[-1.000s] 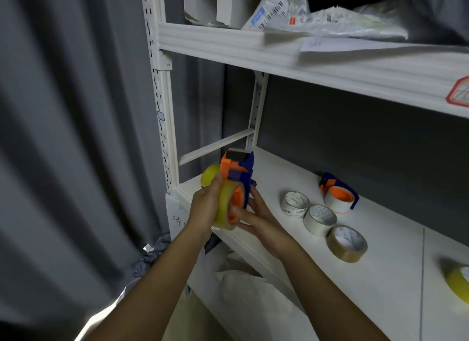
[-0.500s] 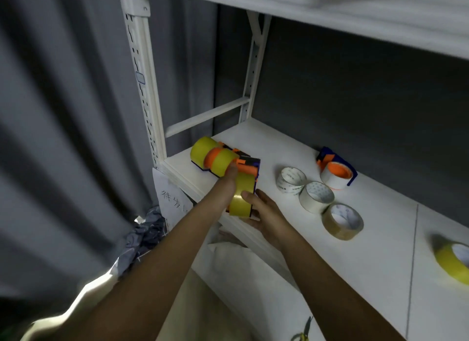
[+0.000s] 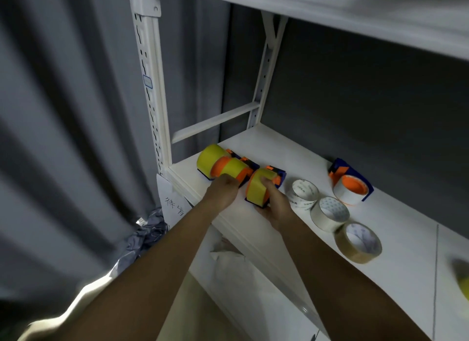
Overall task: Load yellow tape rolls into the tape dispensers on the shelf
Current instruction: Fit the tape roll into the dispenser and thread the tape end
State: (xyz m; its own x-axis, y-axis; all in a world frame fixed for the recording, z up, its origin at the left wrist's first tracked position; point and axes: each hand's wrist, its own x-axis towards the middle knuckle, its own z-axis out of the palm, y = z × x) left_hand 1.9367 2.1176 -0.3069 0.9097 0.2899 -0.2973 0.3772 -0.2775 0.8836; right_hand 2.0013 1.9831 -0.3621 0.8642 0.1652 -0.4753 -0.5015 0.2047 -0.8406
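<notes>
Three blue-and-orange tape dispensers, each with a yellow roll, lie in a row at the left end of the white shelf (image 3: 396,284). My right hand (image 3: 278,203) grips the nearest dispenser (image 3: 275,179), thumb on its yellow tape roll (image 3: 257,189); it rests on the shelf. My left hand (image 3: 223,192) is curled against the front of the middle dispenser (image 3: 232,169); its fingers are hidden. The far-left dispenser (image 3: 210,159) stands untouched. A loose yellow roll (image 3: 464,282) lies blurred at the right edge.
Another dispenser (image 3: 351,185) holding a white roll sits near the back wall. Two white rolls (image 3: 303,193) (image 3: 330,213) and a brown roll (image 3: 357,241) lie right of my right hand. A shelf upright (image 3: 152,91) and grey curtain stand left; another shelf is overhead.
The dispenser in my hands has come down from the air onto the shelf beside the other two. My left hand has slid off it toward the middle dispenser.
</notes>
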